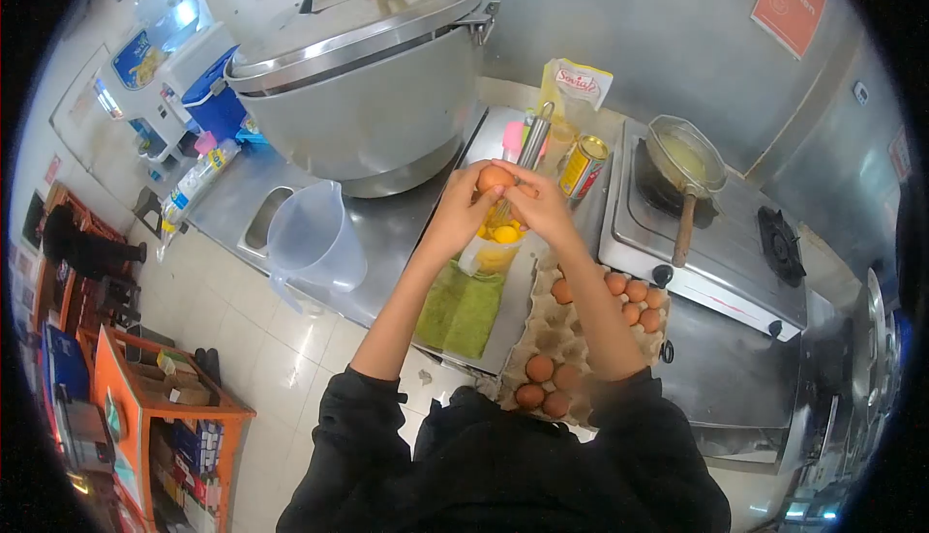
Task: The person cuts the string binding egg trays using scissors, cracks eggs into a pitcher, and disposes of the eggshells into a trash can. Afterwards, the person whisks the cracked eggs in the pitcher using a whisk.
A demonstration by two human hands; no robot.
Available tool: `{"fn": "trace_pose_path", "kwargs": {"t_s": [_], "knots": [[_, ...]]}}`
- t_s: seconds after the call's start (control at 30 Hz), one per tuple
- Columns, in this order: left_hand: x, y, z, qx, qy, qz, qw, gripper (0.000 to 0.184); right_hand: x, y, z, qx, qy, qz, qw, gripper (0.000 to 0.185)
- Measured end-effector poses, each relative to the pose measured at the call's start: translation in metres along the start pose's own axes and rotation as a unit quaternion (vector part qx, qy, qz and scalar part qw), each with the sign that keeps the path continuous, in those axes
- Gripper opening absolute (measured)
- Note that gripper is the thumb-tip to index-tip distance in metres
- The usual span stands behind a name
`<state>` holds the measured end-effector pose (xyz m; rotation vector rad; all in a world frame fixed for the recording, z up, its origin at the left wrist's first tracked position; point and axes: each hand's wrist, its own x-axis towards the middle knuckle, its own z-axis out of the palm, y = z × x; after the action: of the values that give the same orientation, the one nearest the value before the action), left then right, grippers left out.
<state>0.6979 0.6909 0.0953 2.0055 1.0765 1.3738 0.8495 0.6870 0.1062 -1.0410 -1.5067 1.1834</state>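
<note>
Both of my hands meet around a brown egg [495, 179] above a clear container [491, 256] that holds several yolks. My left hand [466, 202] has its fingers and thumb wrapped on the egg's left side. On the right side, my right hand [542, 206] presses its fingers against the egg. A metal whisk [534, 138] stands in the container, its handle rising behind my hands. Below the container lies a folded green cloth [461, 309]. An egg tray [554, 340] with several brown eggs is to the right, partly under my right forearm.
A large lidded pot [358, 88] stands behind on the left, near an empty plastic jug [315, 237]. At the right a gas stove [711, 277] bears a strainer [685, 156] with a wooden handle. A yellow can [584, 165] stands beyond my right hand.
</note>
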Motion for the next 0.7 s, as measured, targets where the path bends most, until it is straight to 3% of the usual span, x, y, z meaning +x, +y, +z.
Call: {"fn": "trace_pose_path", "kwargs": {"t_s": [0.07,0.27,0.47,0.7], "knots": [[0.003,0.016,-0.008,-0.002,-0.025,-0.073,0.997,0.040,0.001,-0.001,0.004,-0.019,0.053,0.016,0.998,0.039],[0.008,0.013,-0.016,-0.010,-0.030,-0.134,0.991,0.040,0.010,0.006,0.011,-0.095,0.108,0.018,0.989,0.037],[0.013,0.009,-0.019,-0.004,-0.038,-0.130,0.991,0.038,0.010,0.005,0.005,-0.025,0.046,0.041,0.998,0.039],[0.015,0.011,-0.011,0.016,-0.014,-0.068,0.997,0.040,0.007,0.012,0.006,-0.049,0.082,0.004,0.995,0.041]]}}
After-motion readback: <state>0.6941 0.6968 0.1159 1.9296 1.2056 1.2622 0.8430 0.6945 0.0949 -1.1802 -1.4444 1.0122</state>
